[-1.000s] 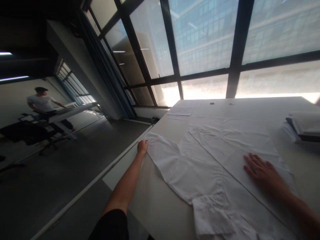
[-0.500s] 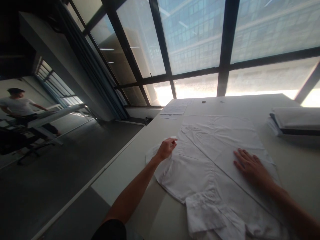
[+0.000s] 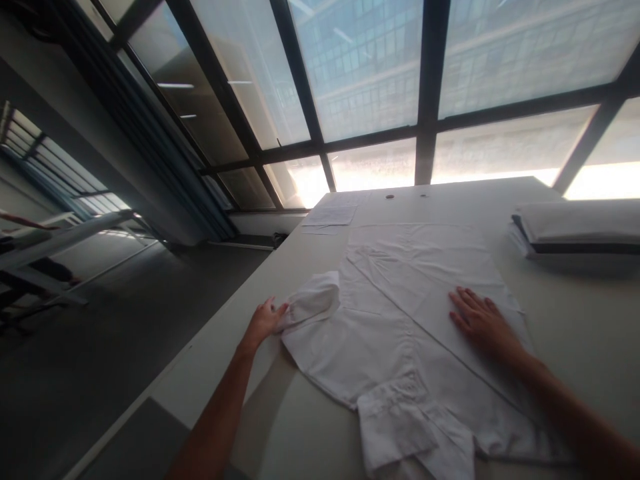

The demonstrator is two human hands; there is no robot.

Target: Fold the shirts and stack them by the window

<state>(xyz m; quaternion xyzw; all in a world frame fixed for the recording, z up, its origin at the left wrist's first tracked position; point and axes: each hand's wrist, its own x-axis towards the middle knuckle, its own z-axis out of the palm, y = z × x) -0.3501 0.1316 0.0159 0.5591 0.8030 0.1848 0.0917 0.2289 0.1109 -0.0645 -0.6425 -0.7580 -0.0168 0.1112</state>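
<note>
A white shirt (image 3: pixel 400 313) lies spread flat on a pale table (image 3: pixel 310 427), its collar near the front edge. My left hand (image 3: pixel 265 319) rests at the shirt's left side, its fingers closed on the sleeve (image 3: pixel 313 301), which is bunched and folded inward. My right hand (image 3: pixel 483 321) lies flat on the shirt body, fingers stretched out and pressing the cloth.
A stack of folded clothes (image 3: pixel 575 230) sits at the table's right. Sheets of paper (image 3: pixel 330 215) lie at the far left corner near the big windows (image 3: pixel 370 87). The table's left edge drops to a dark floor (image 3: pixel 100 360). Another table (image 3: pixel 60 240) stands far left.
My left hand pulled the outstretched sleeve from the table's left edge in over the shirt, then settled beside the bunched fold. My right hand stayed flat. The view turned rightward.
</note>
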